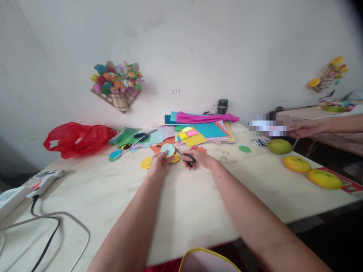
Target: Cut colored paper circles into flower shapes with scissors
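While the left hand [159, 163] pinched the round blue-and-yellow paper cutout [168, 150] above the worktop [187, 211], the right hand [202, 159] had its grip around the black-handled scissors [193, 158]. The cutout, without a clear long axis, was just left of the right grip. The scissors slanted left and slightly forward, blades towards the cutout; contact was unclear. Beyond lay coloured sheets [211, 130].
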### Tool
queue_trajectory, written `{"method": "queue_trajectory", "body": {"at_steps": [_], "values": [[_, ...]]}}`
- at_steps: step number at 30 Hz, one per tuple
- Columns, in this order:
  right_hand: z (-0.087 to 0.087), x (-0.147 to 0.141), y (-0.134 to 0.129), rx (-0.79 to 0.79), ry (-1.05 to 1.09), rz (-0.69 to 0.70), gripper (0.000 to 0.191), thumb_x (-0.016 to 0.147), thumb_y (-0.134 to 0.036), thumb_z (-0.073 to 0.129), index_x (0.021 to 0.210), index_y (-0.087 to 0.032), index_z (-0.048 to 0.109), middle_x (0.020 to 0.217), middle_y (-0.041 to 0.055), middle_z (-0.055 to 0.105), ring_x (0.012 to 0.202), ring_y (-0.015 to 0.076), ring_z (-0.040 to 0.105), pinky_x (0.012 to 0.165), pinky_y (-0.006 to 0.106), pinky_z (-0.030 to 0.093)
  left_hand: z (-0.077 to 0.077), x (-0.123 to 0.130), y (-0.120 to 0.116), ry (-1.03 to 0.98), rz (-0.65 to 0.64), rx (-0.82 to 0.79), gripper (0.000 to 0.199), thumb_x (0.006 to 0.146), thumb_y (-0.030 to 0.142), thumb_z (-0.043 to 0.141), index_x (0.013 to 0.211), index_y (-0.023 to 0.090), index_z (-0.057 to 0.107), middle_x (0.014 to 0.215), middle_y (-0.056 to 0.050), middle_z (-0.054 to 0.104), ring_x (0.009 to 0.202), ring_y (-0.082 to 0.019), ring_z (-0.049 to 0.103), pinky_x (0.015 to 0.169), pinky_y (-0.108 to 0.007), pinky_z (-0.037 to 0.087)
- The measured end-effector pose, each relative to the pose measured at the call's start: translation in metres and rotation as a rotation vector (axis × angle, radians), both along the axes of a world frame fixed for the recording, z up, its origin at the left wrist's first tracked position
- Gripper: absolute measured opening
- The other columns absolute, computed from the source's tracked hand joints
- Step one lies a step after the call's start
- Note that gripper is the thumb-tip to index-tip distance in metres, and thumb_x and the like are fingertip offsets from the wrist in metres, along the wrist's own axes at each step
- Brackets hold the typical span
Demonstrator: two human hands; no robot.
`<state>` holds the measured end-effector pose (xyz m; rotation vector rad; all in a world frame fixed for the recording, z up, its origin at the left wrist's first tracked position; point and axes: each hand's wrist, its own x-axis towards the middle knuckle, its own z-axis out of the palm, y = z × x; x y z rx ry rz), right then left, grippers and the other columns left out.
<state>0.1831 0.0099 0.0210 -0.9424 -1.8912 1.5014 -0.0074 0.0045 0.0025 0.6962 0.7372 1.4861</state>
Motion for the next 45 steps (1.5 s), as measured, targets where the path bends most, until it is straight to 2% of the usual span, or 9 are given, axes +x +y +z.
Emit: {"method": "queue_trajectory", "body": {"at_steps": [9, 22, 29, 40, 45], "values": [[0.0012, -0.0019, -0.0020, -0.022, 0.005, -0.003, 0.033, 0.077, -0.048, 0.060, 0.073, -0.015, 0.056, 0.063, 0.0014, 0.063, 0.048, 0.0096, 0.058, 0.034, 0.016, 0.037, 0.0006, 0.0011, 0.0007, -0.048, 0.013, -0.031, 0.019, 0.068, 0.005, 0.061, 0.087, 0.007, 0.062, 0.085, -0.012, 0.071, 0.085, -0.026, 0.069, 0.065, -0.027, 0.059], [0.0006, -0.0012, -0.0015, -0.016, 0.001, 0.050, 0.038, 0.078, -0.052, 0.058, 0.076, -0.015, 0.053, 0.064, 0.0007, 0.063, 0.048, 0.0096, 0.060, 0.037, 0.016, 0.040, 0.0004, -0.0008, 0.0009, -0.041, -0.008, -0.033, 0.026, 0.069, 0.007, 0.060, 0.095, 0.010, 0.062, 0.091, -0.013, 0.071, 0.093, -0.027, 0.067, 0.070, -0.028, 0.059], [-0.0010, -0.0014, -0.0007, -0.015, 0.015, 0.051, 0.040, 0.078, -0.055, 0.056, 0.077, -0.015, 0.054, 0.063, 0.0005, 0.062, 0.047, 0.0096, 0.058, 0.036, 0.016, 0.039, -0.0012, -0.0024, 0.0024, -0.046, -0.014, -0.032, 0.027, 0.070, 0.008, 0.059, 0.097, 0.009, 0.062, 0.089, -0.013, 0.071, 0.091, -0.027, 0.067, 0.065, -0.025, 0.058], [0.0008, -0.0018, -0.0031, -0.061, 0.041, 0.038, 0.040, 0.076, -0.053, 0.059, 0.089, -0.016, 0.057, 0.065, 0.0005, 0.064, 0.048, 0.0103, 0.059, 0.037, 0.016, 0.041, 0.0004, -0.0036, 0.0019, -0.052, -0.023, -0.044, 0.034, 0.070, 0.009, 0.059, 0.104, 0.009, 0.060, 0.092, -0.014, 0.071, 0.089, -0.026, 0.068, 0.059, -0.023, 0.057], [-0.0003, -0.0025, -0.0022, -0.043, 0.020, 0.048, 0.037, 0.077, -0.052, 0.059, 0.080, -0.015, 0.056, 0.065, 0.0014, 0.065, 0.048, 0.0107, 0.060, 0.037, 0.017, 0.041, -0.0001, -0.0044, 0.0022, -0.065, -0.048, -0.025, 0.030, 0.071, 0.010, 0.059, 0.101, 0.009, 0.061, 0.095, -0.014, 0.070, 0.092, -0.027, 0.067, 0.059, -0.023, 0.058]]}}
